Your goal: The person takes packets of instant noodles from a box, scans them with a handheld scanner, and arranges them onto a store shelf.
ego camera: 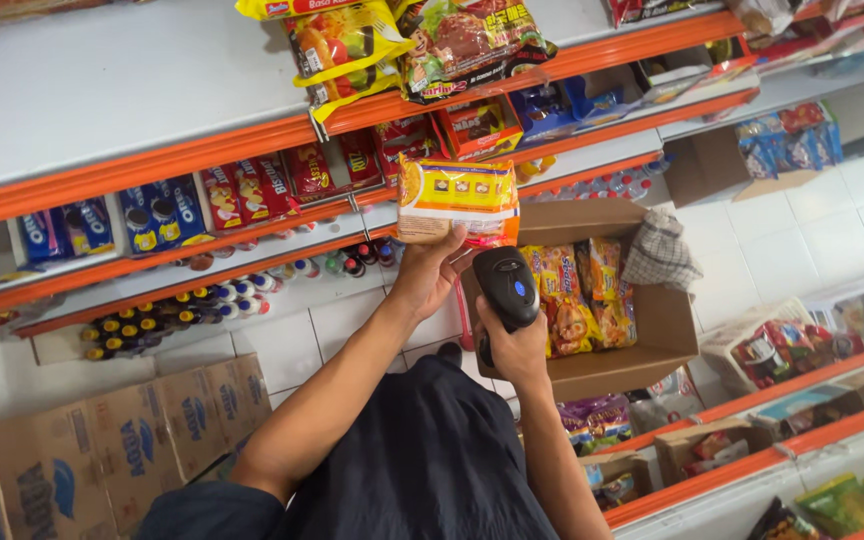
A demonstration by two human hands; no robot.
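Note:
My left hand (pixel 430 272) holds up a yellow-and-orange noodle packet (pixel 458 198) by its lower edge, in front of the shelves. My right hand (pixel 512 350) grips a black handheld barcode scanner (pixel 505 284) with a blue button, its head just below and right of the packet. Right behind the scanner stands an open cardboard box (pixel 652 320) with several more yellow noodle packets (pixel 577 290) inside. A checked cloth (pixel 660 252) lies on the box's far corner.
Orange-edged shelves (pixel 182 150) carry snack packs, biscuit packs (pixel 162 212) and small bottles (pixel 172 315). Sealed cartons (pixel 142 435) stand at the lower left. More shelves with goods (pixel 802 400) run along the right. White floor tiles (pixel 822 230) show between the shelf rows.

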